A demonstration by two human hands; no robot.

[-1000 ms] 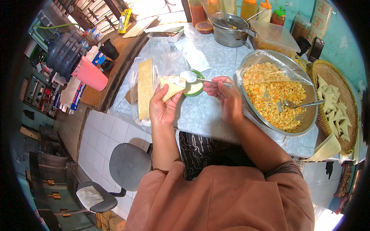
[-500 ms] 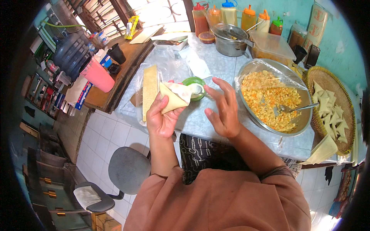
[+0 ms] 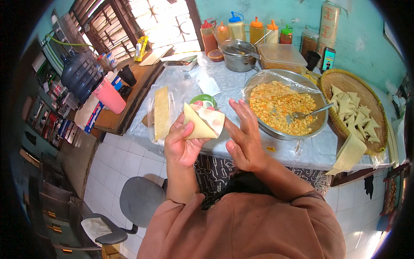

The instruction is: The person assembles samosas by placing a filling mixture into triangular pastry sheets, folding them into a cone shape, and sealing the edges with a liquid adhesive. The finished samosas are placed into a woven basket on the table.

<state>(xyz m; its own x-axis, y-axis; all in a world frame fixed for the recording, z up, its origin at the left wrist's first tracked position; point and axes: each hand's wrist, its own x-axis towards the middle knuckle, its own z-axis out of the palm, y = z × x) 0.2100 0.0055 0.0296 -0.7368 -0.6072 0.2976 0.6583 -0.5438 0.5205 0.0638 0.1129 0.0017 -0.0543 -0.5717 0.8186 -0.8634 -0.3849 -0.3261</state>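
Head view: pale marbled tabletop fills the middle; left of the large round steel basin, the change is at the hands: a second ago the right hand held a small metal spoon, now it holds nothing; the spooning seems finished for this piece, leaving that hand free to work the flap.
Basin contents: crumbly yellow-and-orange filling, with a long-handled metal utensil lying in it; clear plastic film covers the far part.
Round woven tray with a yellowish rim: right of the basin; holds a heap of pale folded triangles.
Rectangular clear plastic box: just behind the basin, lid on; something orange-yellow shows inside.
Round grey metal pot: behind the basin and to its left; contents cannot be made out.
Hands: left hand farther from the basin, thumb pinching the piece against the fingers behind; right hand nearer, fingers straight and loosely spread, thumb apart; whether its fingertip touches the flap, I cannot tell.
Pale yellow folded dough wrapper: left of the basin, held up above the tabletop; triangular, one paler flap sticking out toward the basin.
Small round green bowl: left of the basin, behind the wrapper and partly hidden; something white inside.
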